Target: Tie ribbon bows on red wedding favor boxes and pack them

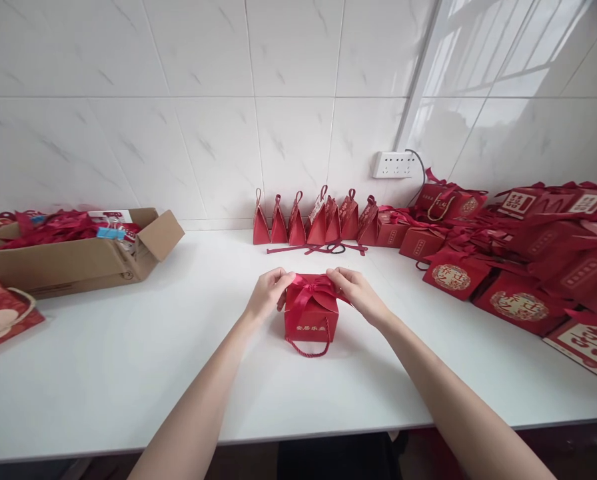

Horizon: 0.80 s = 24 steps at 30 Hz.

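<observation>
Forearms [198, 400] come up from the bottom edge, one on each side, reaching over the white worktop [178, 380] toward a small red box [311, 328] sitting upright pretty much dead centre. Nearest bit of that box is its twisted red rope handle [312, 355], drooping in a loop down the front onto the worktop, with pale gold characters printed on the face just above it. So the box is right between the hands, its body a little closer to the wearer than the fingertips are. Left hand [269, 293] is at the upper left corner, right hand [356, 293] at the upper right, both with thumb and fingers pinched together on the shiny ribbon [311, 288] that's tied in a bow across the top. Off to the left there's a patterned red bag [3, 317] with a cord handle, and a bit behind it an open cardboard carton [78, 270] stuffed with red ribbony bits. Over on the right it's a big heap of red gift boxes [518, 300]. Past the hands, some dark red strips [288, 250] lie flat, then a row of pointy red boxes [297, 230] stands near the tiled wall [208, 147], which has a white power strip [396, 165] on it.
</observation>
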Motion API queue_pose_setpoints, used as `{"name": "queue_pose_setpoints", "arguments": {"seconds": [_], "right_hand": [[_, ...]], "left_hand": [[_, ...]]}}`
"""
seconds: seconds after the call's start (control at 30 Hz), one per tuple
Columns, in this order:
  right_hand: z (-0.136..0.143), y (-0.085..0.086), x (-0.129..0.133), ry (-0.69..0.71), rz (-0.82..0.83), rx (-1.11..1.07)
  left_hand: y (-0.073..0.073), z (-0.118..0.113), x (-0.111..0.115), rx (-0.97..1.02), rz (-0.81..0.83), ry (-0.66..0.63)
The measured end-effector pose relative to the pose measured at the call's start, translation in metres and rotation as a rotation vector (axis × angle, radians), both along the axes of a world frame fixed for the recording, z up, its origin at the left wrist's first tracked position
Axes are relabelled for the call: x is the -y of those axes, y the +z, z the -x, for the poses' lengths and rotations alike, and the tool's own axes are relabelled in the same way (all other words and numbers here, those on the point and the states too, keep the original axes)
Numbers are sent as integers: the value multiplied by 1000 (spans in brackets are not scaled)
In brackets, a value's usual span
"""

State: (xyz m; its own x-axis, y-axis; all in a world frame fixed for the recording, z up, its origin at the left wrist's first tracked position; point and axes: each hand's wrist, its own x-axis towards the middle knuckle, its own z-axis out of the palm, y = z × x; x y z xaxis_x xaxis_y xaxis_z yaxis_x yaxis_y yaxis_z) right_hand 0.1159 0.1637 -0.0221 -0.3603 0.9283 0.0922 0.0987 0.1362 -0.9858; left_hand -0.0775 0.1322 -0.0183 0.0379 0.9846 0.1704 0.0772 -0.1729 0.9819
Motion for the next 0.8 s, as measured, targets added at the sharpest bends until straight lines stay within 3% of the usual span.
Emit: {"name": "queue_pose_setpoints", "arguments": {"seconds": [0.23, 0.4, 0.53, 0.63, 0.8], "right_hand": [[1, -3, 1, 32, -29, -71], [-3, 1, 1, 96, 43, -105], [-10, 3, -1, 209, 126, -160], [-12, 1, -4, 207, 156, -224], [-8, -5, -8, 126, 124, -316]], "left_hand": [[1, -1, -1, 38, 41, 32], [2, 0, 0, 38, 39, 74], [4, 8, 1, 62, 41, -78], [5, 10, 2, 55, 55, -194], [3, 4, 4, -10, 31, -66]]}}
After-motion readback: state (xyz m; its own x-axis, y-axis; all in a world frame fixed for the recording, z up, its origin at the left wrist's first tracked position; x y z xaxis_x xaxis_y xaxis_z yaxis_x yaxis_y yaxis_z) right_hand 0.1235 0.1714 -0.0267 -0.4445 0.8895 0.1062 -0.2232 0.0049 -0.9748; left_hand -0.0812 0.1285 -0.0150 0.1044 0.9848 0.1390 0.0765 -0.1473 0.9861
